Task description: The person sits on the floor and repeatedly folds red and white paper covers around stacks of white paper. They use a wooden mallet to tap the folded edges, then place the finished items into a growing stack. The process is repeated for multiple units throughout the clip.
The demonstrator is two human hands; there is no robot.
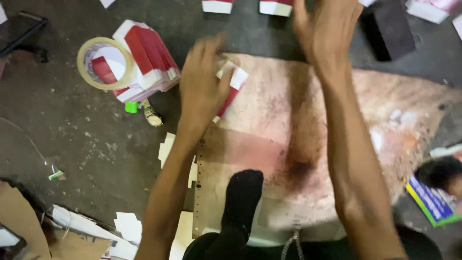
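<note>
Fingers of the left hand (pixel 202 86) close on a red-and-white carton (pixel 232 89) at the board's (pixel 288 144) edge; right hand (pixel 325 29) hovers spread, empty, near the stack (pixel 147 60) and tape (pixel 103 62).

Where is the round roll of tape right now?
In the head view, the roll of tape is at the upper left, lying on the stack of red-and-white flat boxes on the dark floor, left of the left hand.

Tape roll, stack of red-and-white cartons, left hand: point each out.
Tape roll (pixel 82 67), head view, on its left rim.
Carton stack (pixel 154 60), head view, on the top red face.
Left hand (pixel 202 86), head view, on the back of the hand.
</note>
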